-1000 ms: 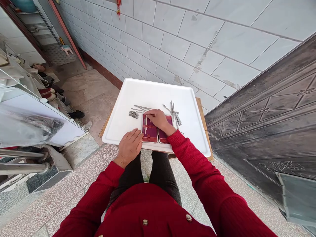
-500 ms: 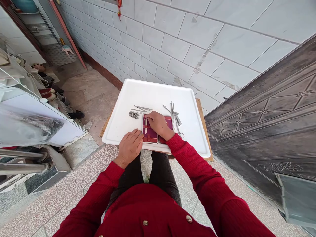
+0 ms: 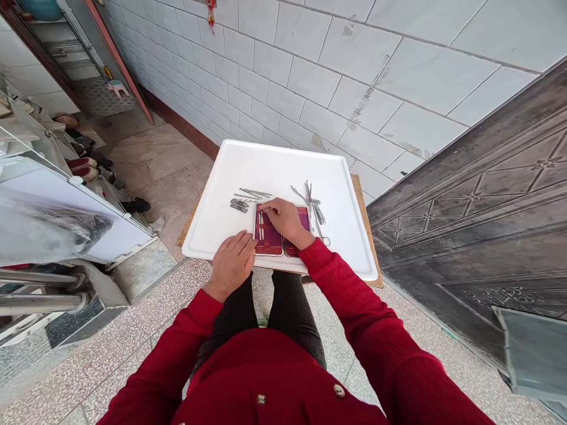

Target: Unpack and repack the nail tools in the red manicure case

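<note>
A manicure case (image 3: 271,244) lies unfolded on the white tray (image 3: 225,171), its lining purple and dark red. Slim metal tools (image 3: 260,225) stand in the loops of its left half. My left hand (image 3: 234,260) rests flat against the case's left edge, fingers stretched out. Over the middle of the case is my right hand (image 3: 283,217), fingertips pinched together near the top of the left half; what they hold, if anything, is hidden. Nail clippers (image 3: 239,205) and thin metal tools (image 3: 254,193) lie left of the case. Right of it are scissors (image 3: 325,241) and other metal tools (image 3: 309,192).
The tray sits on a wooden board (image 3: 362,203) close to the tiled wall (image 3: 310,77). A dark patterned metal door (image 3: 478,206) stands to the right. At the left is a rack with shoes (image 3: 84,168).
My right fingertips have shifted very slightly at the top of the case's left half, with more of the slim tools showing. My left hand stays at the case's edge.
</note>
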The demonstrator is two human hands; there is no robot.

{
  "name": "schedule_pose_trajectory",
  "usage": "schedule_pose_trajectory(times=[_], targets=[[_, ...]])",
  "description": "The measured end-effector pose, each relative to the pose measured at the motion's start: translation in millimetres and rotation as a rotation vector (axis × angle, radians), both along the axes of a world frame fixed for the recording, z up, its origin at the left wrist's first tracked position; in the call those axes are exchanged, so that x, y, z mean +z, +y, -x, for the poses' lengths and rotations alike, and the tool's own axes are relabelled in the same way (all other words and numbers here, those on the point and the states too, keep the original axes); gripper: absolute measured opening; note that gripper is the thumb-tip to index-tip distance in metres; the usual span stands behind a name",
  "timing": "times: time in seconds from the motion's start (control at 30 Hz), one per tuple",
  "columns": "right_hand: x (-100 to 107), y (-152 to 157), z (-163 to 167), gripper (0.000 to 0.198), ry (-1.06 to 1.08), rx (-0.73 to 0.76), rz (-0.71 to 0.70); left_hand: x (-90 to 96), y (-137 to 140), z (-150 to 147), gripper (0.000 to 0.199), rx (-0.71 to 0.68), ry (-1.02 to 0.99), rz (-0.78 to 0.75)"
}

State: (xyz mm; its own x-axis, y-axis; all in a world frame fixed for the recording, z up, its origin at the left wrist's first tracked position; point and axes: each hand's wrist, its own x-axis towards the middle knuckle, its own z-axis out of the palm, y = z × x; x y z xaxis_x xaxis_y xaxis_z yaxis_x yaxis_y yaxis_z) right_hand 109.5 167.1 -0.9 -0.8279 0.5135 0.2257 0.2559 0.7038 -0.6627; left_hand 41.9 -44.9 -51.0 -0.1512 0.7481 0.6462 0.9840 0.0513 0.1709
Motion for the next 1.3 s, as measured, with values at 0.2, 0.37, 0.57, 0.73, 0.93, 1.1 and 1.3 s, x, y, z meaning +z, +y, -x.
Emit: schedule_pose_trajectory(times=[0.2, 0.37, 0.57, 0.73, 0.93, 1.1, 1.3], targets=[[2.7, 6.7, -1.6, 0.032, 0.044, -0.073, 0.018, 0.8, 0.2, 0.4, 0.032, -0.003, 0.014, -0.012], [3.6, 7.3, -1.0, 0.032, 0.016, -0.066, -0.017, 3.2, 1.0, 1.0, 0.03, 0.003, 0.038, -0.02], [-2.8, 11.1, 0.0, 0.031, 0.045, -0.05, -0.053, 3.9, 2.8, 0.1, 0.029, 0.011, 0.058, -0.011], [-8.3, 10.9, 1.6, 0.03, 0.052, -0.031, -0.073, 3.9, 2.6, -0.3, 0.029, 0.012, 0.051, -0.016], [-7.0, 9.5, 2.3, 0.03, 0.022, -0.027, -0.071, 5.7, 1.8, -0.2, 0.03, 0.001, 0.048, -0.015], [-3.0, 7.7, 2.6, 0.03, 0.013, -0.031, -0.057, 5.2, 1.1, -0.5, 0.031, 0.001, 0.041, -0.015], [15.1, 6.8, 11.2, 0.025, -0.109, -0.049, -0.102, 4.6, 0.2, -0.3, 0.029, 0.015, 0.058, -0.011]])
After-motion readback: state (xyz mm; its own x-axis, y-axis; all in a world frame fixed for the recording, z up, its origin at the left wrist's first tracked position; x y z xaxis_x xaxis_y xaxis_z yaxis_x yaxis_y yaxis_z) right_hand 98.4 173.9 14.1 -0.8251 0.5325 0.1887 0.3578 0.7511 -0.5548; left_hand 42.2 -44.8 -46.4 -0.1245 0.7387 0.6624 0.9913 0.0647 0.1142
